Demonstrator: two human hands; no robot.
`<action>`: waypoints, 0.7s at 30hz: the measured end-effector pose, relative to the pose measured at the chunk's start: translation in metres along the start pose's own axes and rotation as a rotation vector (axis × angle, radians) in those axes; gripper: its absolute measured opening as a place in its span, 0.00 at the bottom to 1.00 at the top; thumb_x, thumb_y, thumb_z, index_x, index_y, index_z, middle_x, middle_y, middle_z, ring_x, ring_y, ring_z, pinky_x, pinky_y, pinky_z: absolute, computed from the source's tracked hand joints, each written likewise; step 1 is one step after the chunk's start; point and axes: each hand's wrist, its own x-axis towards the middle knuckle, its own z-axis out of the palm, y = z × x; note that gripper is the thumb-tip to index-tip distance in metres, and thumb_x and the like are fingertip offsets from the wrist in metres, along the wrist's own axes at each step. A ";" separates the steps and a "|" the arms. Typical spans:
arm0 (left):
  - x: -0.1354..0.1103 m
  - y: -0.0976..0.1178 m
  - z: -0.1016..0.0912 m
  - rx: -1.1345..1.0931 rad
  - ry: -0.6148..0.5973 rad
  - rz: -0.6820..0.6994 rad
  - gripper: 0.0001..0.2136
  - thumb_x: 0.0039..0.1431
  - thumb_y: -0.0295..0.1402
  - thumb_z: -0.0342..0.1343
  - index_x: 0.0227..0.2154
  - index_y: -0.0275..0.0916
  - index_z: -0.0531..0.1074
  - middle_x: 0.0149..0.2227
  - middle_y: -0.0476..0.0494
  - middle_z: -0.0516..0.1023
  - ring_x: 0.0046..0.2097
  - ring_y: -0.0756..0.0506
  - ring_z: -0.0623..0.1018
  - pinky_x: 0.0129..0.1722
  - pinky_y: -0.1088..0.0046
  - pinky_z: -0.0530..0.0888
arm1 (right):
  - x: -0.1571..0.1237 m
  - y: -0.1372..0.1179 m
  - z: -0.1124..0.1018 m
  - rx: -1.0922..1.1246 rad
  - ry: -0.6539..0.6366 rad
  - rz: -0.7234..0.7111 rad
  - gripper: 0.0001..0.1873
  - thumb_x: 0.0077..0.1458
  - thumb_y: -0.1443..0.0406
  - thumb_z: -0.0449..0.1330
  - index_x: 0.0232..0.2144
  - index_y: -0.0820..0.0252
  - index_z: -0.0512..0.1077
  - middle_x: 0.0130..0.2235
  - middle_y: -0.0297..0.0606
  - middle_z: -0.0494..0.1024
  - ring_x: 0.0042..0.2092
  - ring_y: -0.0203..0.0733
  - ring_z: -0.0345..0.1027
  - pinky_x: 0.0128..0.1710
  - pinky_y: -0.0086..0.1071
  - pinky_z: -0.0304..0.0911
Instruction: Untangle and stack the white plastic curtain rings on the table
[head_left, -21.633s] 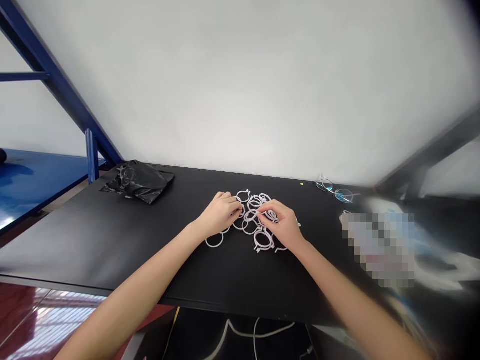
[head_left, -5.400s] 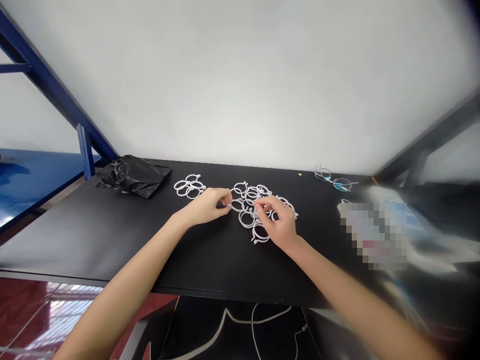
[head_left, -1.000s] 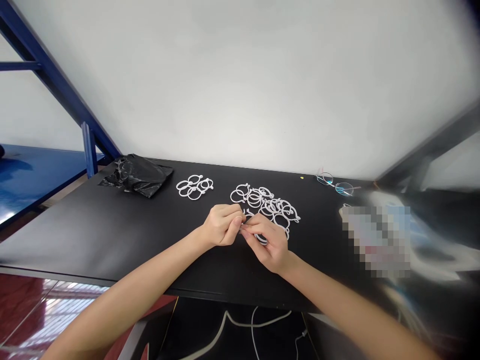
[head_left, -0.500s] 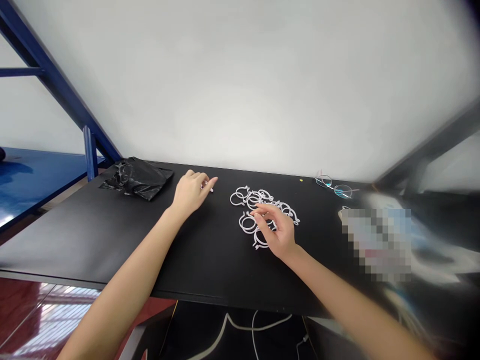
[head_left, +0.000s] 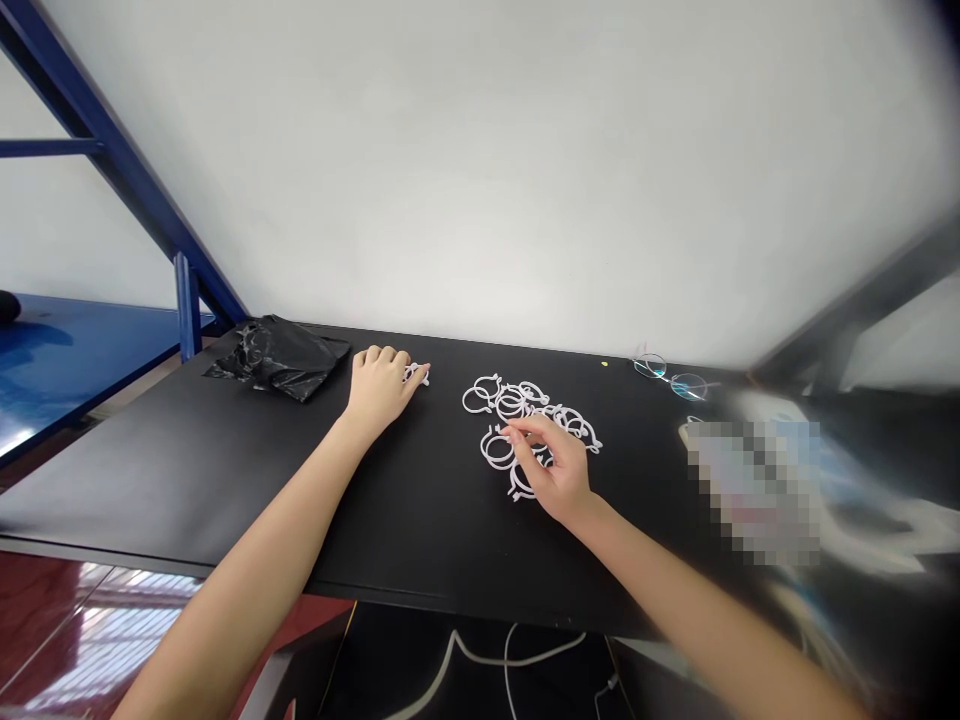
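Note:
Several white open rings (head_left: 498, 450) with small knobbed ends, which look like plastic, lie in a loose overlapping pile on the black table (head_left: 420, 510). At the pile's near side, my right hand (head_left: 553, 468) has thumb and forefinger pinched at the end of one ring, hiding some of the others. To the left, my left hand (head_left: 381, 388) rests palm down with its thumb held apart from the fingers. Beside that thumb shows another small group of white rings (head_left: 415, 374), partly covered by the hand. The left fingertips are hidden.
A crumpled black plastic bag (head_left: 289, 355) lies at the back left. Eyeglasses (head_left: 669, 377) rest near the wall at right, with a blurred, pixelated object (head_left: 750, 490) closer to me. White cables (head_left: 517, 658) hang below the table edge. A blue frame (head_left: 150, 190) stands at left.
My left hand has lowered and its fingers have come down flatter beside the white rings there. My right forefinger has closed toward the thumb at a ring's end.

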 end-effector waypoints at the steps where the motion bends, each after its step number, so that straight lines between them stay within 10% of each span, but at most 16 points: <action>1: -0.001 0.007 -0.005 -0.039 0.011 0.020 0.18 0.66 0.45 0.46 0.34 0.36 0.74 0.37 0.34 0.77 0.44 0.34 0.72 0.45 0.55 0.66 | 0.000 0.000 0.000 0.001 -0.002 0.000 0.09 0.60 0.71 0.56 0.40 0.57 0.74 0.33 0.38 0.80 0.33 0.40 0.76 0.30 0.33 0.73; 8: -0.020 0.057 -0.007 -0.468 -0.205 0.346 0.15 0.65 0.40 0.51 0.49 0.37 0.68 0.55 0.32 0.70 0.55 0.36 0.71 0.52 0.56 0.70 | -0.001 -0.001 -0.004 0.045 -0.033 0.000 0.15 0.64 0.70 0.50 0.49 0.57 0.72 0.36 0.39 0.80 0.35 0.38 0.75 0.33 0.33 0.74; 21: -0.018 0.062 -0.014 -0.918 -0.243 0.159 0.10 0.59 0.42 0.58 0.34 0.40 0.70 0.42 0.42 0.78 0.46 0.42 0.76 0.48 0.62 0.73 | 0.001 -0.001 -0.001 -0.076 0.090 0.059 0.12 0.60 0.67 0.59 0.47 0.57 0.72 0.36 0.39 0.80 0.35 0.41 0.76 0.36 0.37 0.75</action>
